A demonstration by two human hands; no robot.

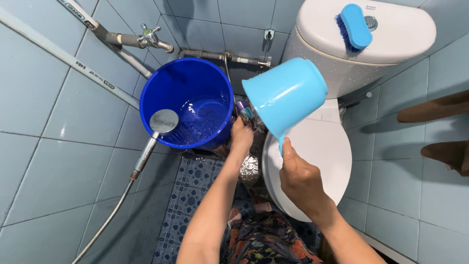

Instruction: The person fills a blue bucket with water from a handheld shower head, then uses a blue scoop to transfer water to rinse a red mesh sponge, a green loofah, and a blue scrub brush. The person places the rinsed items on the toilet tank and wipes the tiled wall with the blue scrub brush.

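Blue bucket [188, 102] under wall tap [155, 39], water in bottom. Shower head [163, 121] on hose lies across bucket rim. White toilet [317, 161], lid shut. Blue brush [354, 27] on cistern [391, 39]. Patterned blue floor tiles [195, 176]. Light blue wall tiles [58, 161].

The light blue dipper [286, 95] hides whatever the left hand [241, 135] grips; brown towels [442, 129] run off the right edge.

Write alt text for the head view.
The right hand tips a light blue dipper by its handle beside a white toilet. The left hand reaches between a dark blue bucket and the toilet.
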